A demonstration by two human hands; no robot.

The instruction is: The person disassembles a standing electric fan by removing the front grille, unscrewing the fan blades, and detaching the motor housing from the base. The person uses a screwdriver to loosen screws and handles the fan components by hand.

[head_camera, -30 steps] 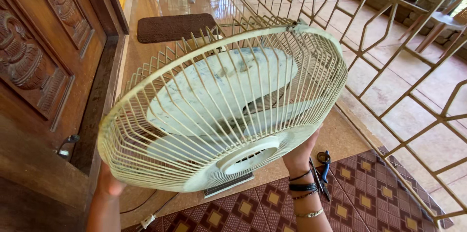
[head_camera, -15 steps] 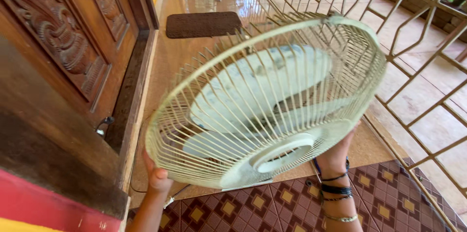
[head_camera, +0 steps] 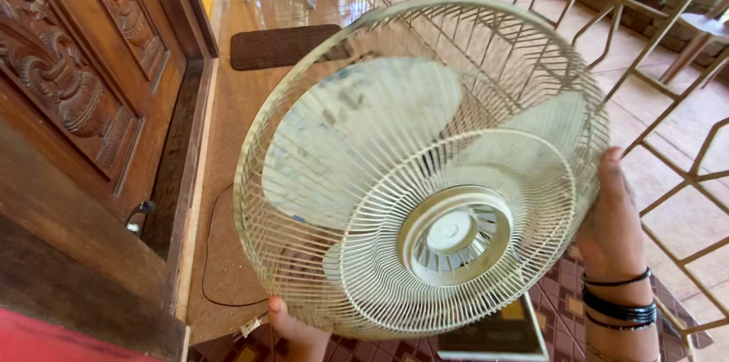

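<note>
Two hands gripped one cream wire fan cage point(head_camera: 425, 172), blades point(head_camera: 364, 134) enclosed within: left hand point(head_camera: 298, 334) curled under its lower rim, right hand point(head_camera: 611, 218) pressed flat on its right rim, thumb over wires. Below right hand, patterned mat point(head_camera: 562, 294).

The floor point(head_camera: 250, 104) is shiny, smooth and light brown, and it runs from the bottom of the view up to about twelve o'clock. A dark brown doormat point(head_camera: 282, 45) lies flat on it at about eleven o'clock, close to the carved wooden door, and a thin black cord point(head_camera: 209, 256) curls over the floor at about eight o'clock with a small white plug point(head_camera: 248, 326) at its end. At about six o'clock a mat point(head_camera: 395, 349) with brown and yellow diamond shapes covers the floor, and a flat dark thing with a pale frame point(head_camera: 493, 335) lies on that mat.
</note>
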